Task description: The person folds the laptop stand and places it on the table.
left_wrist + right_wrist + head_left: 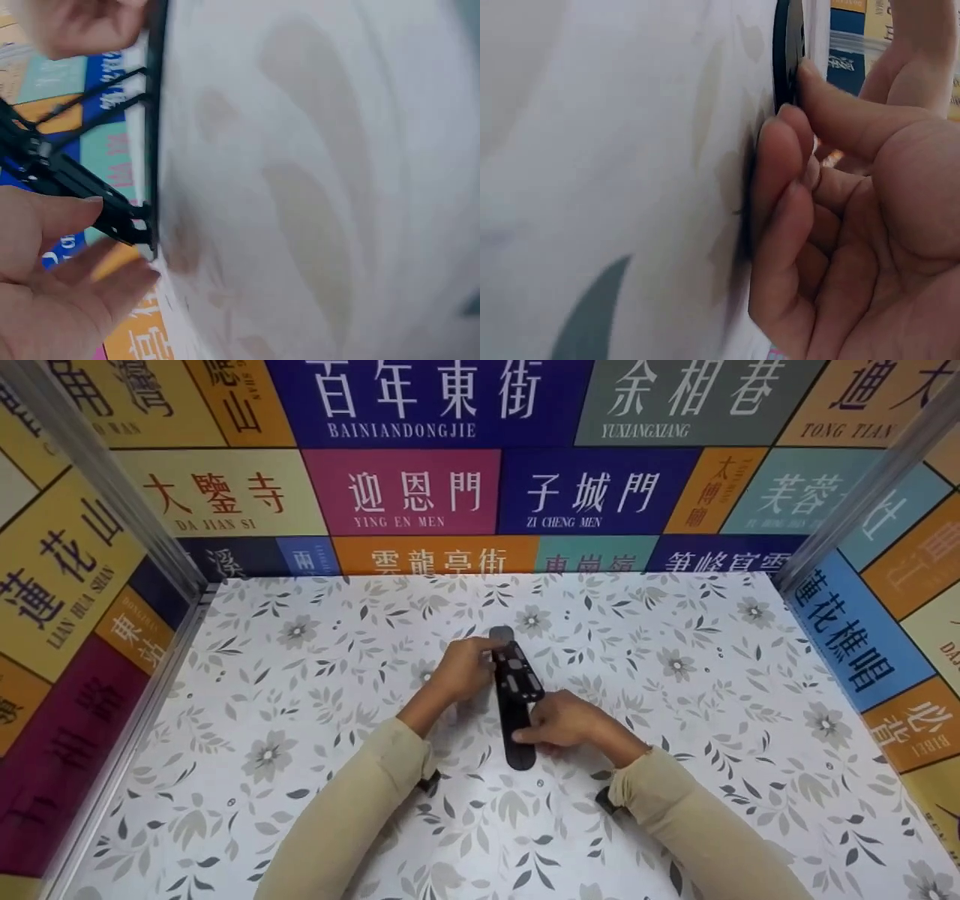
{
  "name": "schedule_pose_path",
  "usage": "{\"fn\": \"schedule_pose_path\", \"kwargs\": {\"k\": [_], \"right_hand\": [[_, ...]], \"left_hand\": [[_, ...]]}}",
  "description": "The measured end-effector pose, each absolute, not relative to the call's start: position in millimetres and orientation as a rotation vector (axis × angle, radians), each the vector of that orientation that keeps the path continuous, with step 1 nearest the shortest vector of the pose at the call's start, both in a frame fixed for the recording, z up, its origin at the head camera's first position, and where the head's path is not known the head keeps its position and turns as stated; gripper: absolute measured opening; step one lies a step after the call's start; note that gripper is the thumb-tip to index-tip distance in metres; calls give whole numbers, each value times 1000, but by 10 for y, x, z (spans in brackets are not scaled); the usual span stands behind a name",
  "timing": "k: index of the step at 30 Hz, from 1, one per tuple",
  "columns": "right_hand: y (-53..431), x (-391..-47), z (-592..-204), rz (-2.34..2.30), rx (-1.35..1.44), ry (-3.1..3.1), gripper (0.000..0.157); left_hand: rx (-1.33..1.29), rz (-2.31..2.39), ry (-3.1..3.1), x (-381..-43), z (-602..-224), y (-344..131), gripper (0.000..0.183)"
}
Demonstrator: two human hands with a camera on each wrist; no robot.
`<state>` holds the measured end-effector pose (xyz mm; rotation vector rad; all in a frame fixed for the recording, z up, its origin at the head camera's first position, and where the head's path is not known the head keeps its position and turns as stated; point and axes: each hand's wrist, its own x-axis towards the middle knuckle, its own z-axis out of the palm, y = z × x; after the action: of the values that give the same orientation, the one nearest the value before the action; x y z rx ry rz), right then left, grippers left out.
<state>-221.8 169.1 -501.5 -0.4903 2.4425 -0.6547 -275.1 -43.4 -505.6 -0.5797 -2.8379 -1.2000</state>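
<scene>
A black folding stand point(520, 754) lies lengthwise in the middle of the table, its long base rounded at the ends. A slotted upper plate point(517, 671) is tilted up from the base. Two thin struts point(90, 116) link the parts in the left wrist view. At the far end, my left hand point(465, 667) pinches the hinged end of the plate, thumb on top. My right hand point(562, 720) pinches the base near its closer end, thumb on its upper face. The right wrist view shows that hand's curled fingers point(780, 180) at the base's edge.
White cloth point(337, 697) with grey leaves and flowers covers the table. Colourful panels with Chinese lettering, such as a pink panel point(401, 491), stand behind and on both sides. Clear corner strips point(855, 480) run up where the walls meet.
</scene>
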Motion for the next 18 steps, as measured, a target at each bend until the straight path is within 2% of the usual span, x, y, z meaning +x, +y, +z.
{"fn": "schedule_pose_path", "kwargs": {"k": [2,5,10,14,18], "right_hand": [[1719,-2245,-5008,-851,-432,2355,45],[1765,-2273,-4981,-1163,-331,2180,34],[1831,-2309,-4918,-1464,-170,2012,20],[1883,-2353,-4903,-1617,-51,1879,23],[1920,-2391,-4921,-1731,68,1703,40]], "left_hand": [[-462,-1260,-2792,-2676,-4997,-472,36],[-202,-1552,-2763,-2554,-4896,-516,29],[287,-2469,-2536,-2393,-4789,-606,56],[464,-3002,-2209,-2300,-4786,-673,69],[450,-3250,-2031,-2246,-4827,-697,75]]}}
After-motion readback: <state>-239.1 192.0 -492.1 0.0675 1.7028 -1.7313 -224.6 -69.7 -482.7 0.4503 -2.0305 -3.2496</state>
